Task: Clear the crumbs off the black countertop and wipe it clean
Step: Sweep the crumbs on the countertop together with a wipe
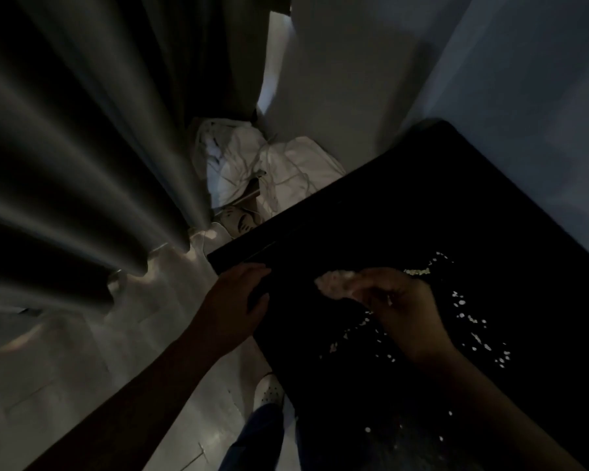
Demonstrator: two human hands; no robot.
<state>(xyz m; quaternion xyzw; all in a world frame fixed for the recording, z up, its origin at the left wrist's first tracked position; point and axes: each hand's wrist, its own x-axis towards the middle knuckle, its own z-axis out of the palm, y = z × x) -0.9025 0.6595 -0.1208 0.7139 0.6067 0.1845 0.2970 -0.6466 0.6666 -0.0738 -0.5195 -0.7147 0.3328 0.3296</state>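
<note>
Head view, dim.
Left hand (pixel 242 294): lies flat over the near-left corner of the black desk (pixel 456 198), fingers straight, grasping nothing.
Right hand (pixel 402 311): clenches a pale wadded cloth (pixel 334 283) low over the desk top; contact not clear.
Crumbs (pixel 470 321): lie to the right of and nearer than the right hand, in a loose band running far-right to near-left; denser heap (pixel 417 271) just beyond the knuckles.
Nearer hand: right.
Count: hands 2, cloth 1, heap 1, loose crumbs in dozens, too small to tally.
</note>
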